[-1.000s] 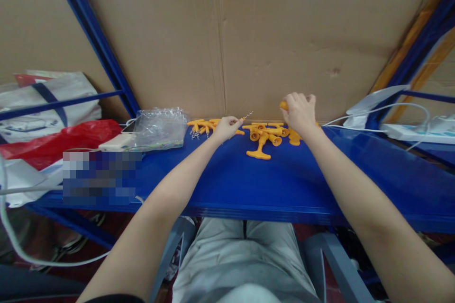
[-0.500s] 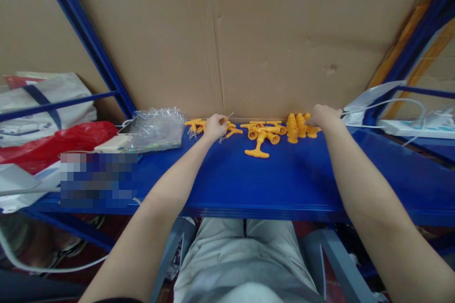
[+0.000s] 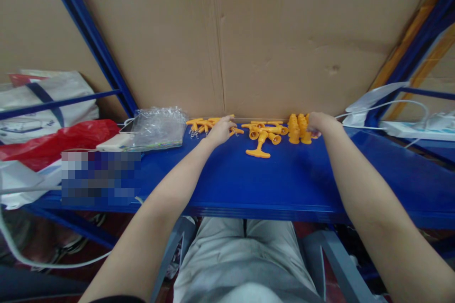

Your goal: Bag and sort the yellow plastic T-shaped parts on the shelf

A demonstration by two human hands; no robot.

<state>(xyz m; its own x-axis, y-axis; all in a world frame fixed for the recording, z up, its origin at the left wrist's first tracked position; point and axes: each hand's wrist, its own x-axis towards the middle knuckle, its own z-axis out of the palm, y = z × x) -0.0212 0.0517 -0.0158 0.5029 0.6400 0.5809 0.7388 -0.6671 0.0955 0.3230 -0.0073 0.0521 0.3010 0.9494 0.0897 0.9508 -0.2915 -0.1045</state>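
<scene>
My left hand [image 3: 222, 131] is closed on a yellow T-handled corkscrew, and part of its handle [image 3: 232, 117] shows above the fingers. Other yellow corkscrew handles with metal spirals [image 3: 202, 125] lie around that hand. My right hand [image 3: 319, 124] has its fingers wrapped round the right end of a row of upright yellow bell-shaped bodies [image 3: 293, 129]; the piece in it is mostly hidden. Between the hands lies a pile of assembled yellow corkscrews [image 3: 265, 130], one with its T-handle [image 3: 258, 153] pointing towards me.
A clear plastic bag stack [image 3: 158, 128] sits left of the handles, beside a red bag [image 3: 67, 136] and a white cloth bag [image 3: 73, 94]. Cardboard [image 3: 270, 47] stands behind the blue shelf [image 3: 256, 184]. White cables and a power strip [image 3: 408, 130] are at right.
My left hand has shifted slightly right and turned, so the spiral that stuck out above it is hidden. My right hand has moved down and left onto the end bell-shaped body.
</scene>
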